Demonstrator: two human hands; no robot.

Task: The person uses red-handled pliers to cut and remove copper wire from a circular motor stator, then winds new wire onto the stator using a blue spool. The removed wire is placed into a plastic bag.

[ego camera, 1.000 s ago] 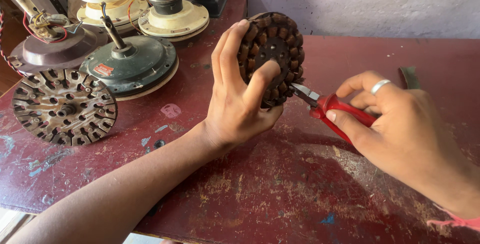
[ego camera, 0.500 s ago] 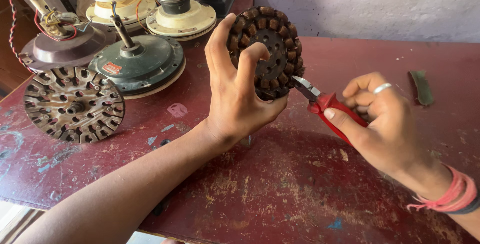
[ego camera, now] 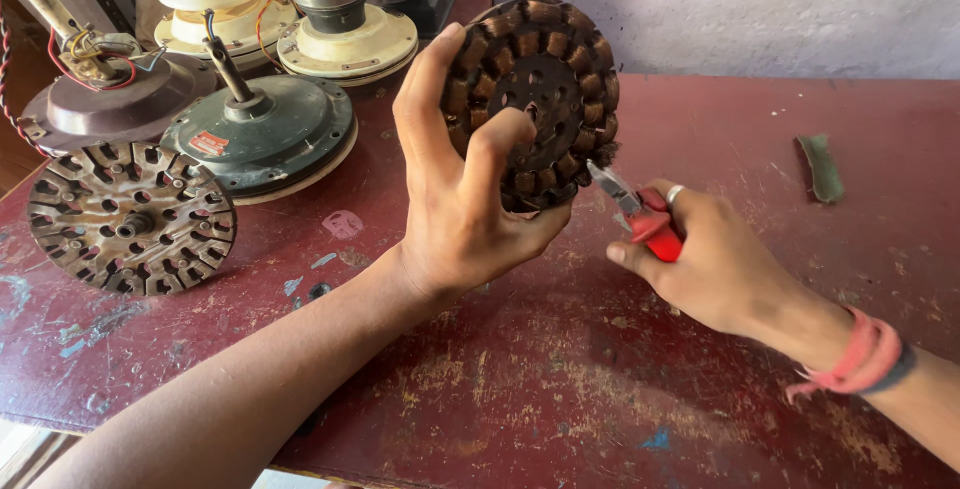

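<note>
The round wound coil disc (ego camera: 535, 99) was held upright above the red table (ego camera: 700, 369), gripped by the left hand (ego camera: 462, 199) with the thumb across its face. The right hand (ego camera: 715, 264) clenched red-handled pliers (ego camera: 640, 214), their tip touching the disc's lower edge. To the left lay a bare slotted metal disc (ego camera: 130, 219) and a green motor housing (ego camera: 260, 134) bearing a small red label (ego camera: 208, 144). A cream fan base (ego camera: 345, 44) stood behind.

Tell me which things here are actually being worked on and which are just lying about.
In use:
- wound stator, held upright in the left hand
- red-handled cutters in the right hand, tips at its lower edge

Lying about:
- bare slotted core
- green motor housing
- brown housing
- cream bases
</note>
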